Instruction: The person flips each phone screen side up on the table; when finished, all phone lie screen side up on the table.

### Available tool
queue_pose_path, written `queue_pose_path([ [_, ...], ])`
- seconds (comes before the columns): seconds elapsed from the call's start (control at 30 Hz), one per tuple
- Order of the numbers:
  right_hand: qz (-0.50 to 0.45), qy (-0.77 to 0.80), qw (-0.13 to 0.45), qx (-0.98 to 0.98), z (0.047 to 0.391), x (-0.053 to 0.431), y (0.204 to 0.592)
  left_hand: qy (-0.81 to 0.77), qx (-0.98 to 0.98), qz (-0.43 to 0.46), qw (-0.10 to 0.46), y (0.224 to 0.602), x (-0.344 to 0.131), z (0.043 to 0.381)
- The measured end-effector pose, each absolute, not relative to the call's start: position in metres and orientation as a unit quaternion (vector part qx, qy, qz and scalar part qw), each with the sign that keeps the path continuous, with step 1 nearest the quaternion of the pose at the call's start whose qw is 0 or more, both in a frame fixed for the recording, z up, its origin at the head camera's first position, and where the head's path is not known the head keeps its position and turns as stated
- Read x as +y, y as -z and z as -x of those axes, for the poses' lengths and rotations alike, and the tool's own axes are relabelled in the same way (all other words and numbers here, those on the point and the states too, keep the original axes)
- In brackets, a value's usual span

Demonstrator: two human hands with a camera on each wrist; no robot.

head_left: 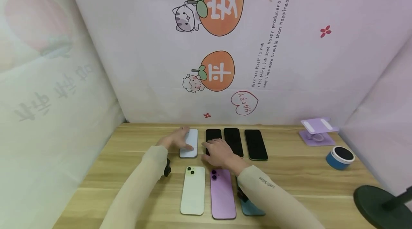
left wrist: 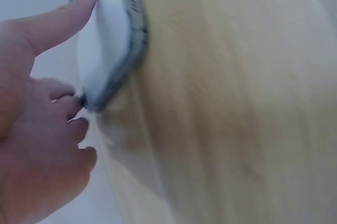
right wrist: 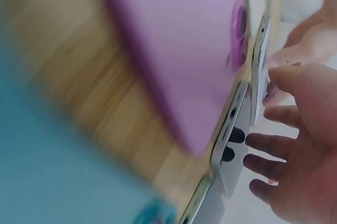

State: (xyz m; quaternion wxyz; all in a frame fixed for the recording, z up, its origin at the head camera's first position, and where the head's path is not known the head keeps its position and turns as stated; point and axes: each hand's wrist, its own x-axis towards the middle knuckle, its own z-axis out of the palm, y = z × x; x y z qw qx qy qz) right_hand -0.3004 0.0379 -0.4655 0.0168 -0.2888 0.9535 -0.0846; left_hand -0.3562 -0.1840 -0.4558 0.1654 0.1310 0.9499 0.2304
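My left hand point(head_left: 175, 139) grips the pale blue phone point(head_left: 192, 138) at the left end of the back row. In the left wrist view, the thumb point(left wrist: 79, 8) lies over its face and the fingertips are at a corner. My right hand point(head_left: 220, 151) is over the first black-screened phone point(head_left: 213, 134), its fingers loosely spread and holding nothing. Two more phones with black screens, one in the middle point(head_left: 234, 142) and one on the right point(head_left: 256, 145), continue that row. Nearer me lie a pale yellow phone point(head_left: 193, 193), a purple phone point(head_left: 223, 196) and a teal phone point(head_left: 252, 209), partly under my right sleeve.
To the right stand a lilac folding phone stand point(head_left: 317, 139) and a round blue-and-white container point(head_left: 340, 157) with a dark top. A dark round base point(head_left: 370, 204) with an arm sits at the front right. Printed cloth point(head_left: 154, 61) walls the table's back and sides.
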Motion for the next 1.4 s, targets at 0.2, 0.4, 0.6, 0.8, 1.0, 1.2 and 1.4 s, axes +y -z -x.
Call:
queue_pose_path([
  [0.2,0.293,0.052,0.045,0.954,0.296,0.021,0.472,-0.286,0.936,-0.120,0.164,0.468,-0.198,0.351],
  [0.4,0.281,0.041,0.051,0.957,0.294,0.009,0.479,-0.277,0.928,-0.098,0.230,0.473,-0.217,0.347],
  [0.6,0.279,0.034,0.038,0.959,0.301,0.002,0.473,-0.268,0.927,-0.117,0.234,0.465,-0.222,0.351],
  [0.8,0.273,0.016,0.053,0.960,0.306,-0.002,0.468,-0.271,0.927,-0.118,0.231,0.462,-0.220,0.354],
  [1.0,0.273,0.003,0.057,0.960,0.308,-0.004,0.470,-0.278,0.928,-0.115,0.220,0.462,-0.216,0.357],
  [1.2,0.276,-0.007,0.058,0.960,0.308,-0.004,0.469,-0.334,0.914,-0.098,0.208,0.460,-0.214,0.359],
  [1.4,0.289,0.001,0.062,0.955,0.310,-0.006,0.470,-0.438,0.877,-0.064,0.187,0.467,-0.211,0.365],
])
